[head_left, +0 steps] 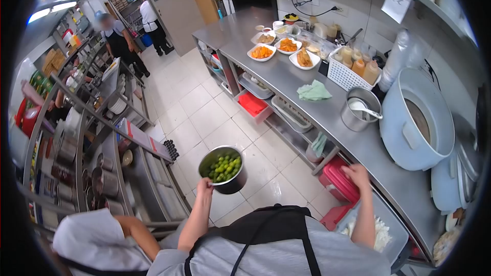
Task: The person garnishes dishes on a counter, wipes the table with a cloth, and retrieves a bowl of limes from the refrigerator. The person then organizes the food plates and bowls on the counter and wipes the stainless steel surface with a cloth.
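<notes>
My left hand (204, 185) grips the rim of a round metal pot (227, 185) above the tiled floor. Small green citrus fruits (223, 167) lie inside the pot. My right hand (356, 174) is over a red plastic container (339, 180) at the counter's front edge, its fingers partly bent and spread; whether they touch the container is unclear. Below my right forearm, a grey tub (398, 229) holds white chopped pieces (382, 235).
The steel counter (307, 79) on the right bears white bowls of food, a green cloth (314, 91), a white bottle basket (348, 78), a metal pot and a large grey-blue tub (391, 138). A co-worker (102, 240) is close at left; metal shelving (76, 92) stands beyond.
</notes>
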The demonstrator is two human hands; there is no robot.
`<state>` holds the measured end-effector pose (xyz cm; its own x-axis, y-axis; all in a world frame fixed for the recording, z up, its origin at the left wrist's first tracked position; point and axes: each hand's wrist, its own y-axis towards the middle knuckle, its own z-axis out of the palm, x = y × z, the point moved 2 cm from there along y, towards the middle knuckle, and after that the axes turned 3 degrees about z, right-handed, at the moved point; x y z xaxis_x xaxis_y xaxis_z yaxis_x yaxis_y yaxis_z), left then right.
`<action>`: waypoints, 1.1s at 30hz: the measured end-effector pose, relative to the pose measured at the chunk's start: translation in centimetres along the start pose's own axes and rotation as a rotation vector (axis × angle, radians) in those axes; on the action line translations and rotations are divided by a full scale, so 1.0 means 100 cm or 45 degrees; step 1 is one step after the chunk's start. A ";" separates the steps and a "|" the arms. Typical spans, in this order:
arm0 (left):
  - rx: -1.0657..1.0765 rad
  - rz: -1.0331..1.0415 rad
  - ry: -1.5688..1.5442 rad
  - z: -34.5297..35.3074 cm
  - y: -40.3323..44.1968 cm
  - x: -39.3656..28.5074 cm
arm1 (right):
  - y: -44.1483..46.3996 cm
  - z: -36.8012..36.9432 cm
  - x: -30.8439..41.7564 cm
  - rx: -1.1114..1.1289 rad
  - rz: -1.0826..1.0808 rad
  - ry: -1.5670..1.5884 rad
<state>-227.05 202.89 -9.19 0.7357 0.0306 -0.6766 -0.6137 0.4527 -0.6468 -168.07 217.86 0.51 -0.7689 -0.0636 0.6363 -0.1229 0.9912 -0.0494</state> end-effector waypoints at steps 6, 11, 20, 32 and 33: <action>-0.166 0.102 -0.044 -0.064 0.081 -0.081 | 0.241 0.086 0.128 -0.397 -0.226 0.099; -0.259 0.083 0.208 -0.021 0.127 -0.160 | 0.356 0.120 0.135 -0.689 0.595 -0.147; 0.127 -0.048 0.307 0.212 0.265 -0.265 | 0.426 0.192 0.180 -0.640 0.404 -0.569; 0.613 0.092 0.263 0.601 0.409 -0.376 | 0.442 0.184 0.206 -0.579 0.387 -0.550; 0.563 0.127 0.248 0.627 0.417 -0.379 | 0.443 0.182 0.209 -0.567 0.395 -0.560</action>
<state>-262.53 276.44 11.57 0.5867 -0.0548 -0.8079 -0.4670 0.7922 -0.3928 -201.00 258.33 -2.43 -0.9211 0.2821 0.2685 0.3401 0.9185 0.2017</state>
